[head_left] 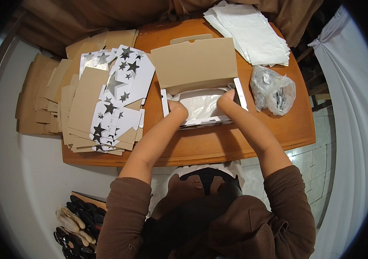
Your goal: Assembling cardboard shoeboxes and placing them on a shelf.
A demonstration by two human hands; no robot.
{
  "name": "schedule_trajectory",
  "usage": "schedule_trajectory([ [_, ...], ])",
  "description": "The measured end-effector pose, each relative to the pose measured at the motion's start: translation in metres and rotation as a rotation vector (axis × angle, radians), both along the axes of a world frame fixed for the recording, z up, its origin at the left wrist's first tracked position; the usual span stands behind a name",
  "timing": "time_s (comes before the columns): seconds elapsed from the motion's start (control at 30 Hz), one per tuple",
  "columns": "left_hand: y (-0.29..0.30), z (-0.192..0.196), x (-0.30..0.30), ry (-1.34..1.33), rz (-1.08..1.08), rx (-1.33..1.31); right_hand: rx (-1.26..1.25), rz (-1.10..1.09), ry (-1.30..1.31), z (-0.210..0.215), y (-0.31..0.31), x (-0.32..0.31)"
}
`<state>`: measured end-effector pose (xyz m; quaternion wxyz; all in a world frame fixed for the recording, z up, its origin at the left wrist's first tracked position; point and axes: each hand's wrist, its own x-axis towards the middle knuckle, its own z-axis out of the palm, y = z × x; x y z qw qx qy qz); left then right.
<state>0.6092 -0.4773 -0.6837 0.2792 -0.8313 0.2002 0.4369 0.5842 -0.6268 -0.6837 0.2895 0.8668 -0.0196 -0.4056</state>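
Observation:
An open cardboard box [197, 62] stands on the wooden table, brown inside, its lid raised at the far side. White tissue paper [199, 103] lines it and looks slightly glossy in the middle. My left hand [178, 110] reaches down inside the left end of the box, against the paper. At the right end, my right hand [226, 100] is likewise inside, near the side wall. The fingers of both hands are mostly hidden by the hands themselves and the box. What lies under the paper cannot be seen.
Flattened cardboard boxes [87, 99], some white with black stars, are piled on the left of the table [201, 146]. White paper sheets [251, 36] lie at the far right, above a clear plastic bag [274, 93]. Several shoes [78, 224] sit low on the left.

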Motion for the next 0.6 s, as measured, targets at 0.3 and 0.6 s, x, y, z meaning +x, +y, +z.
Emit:
schedule_trajectory([
  [0.3,-0.064,0.064,-0.072,-0.877,-0.067,-1.186,0.908,0.382,-0.67,0.076,-0.049,-0.051],
  [0.6,-0.196,0.058,-0.091,-0.679,0.095,-1.628,1.207,0.397,-0.923,0.059,-0.192,-0.066],
])
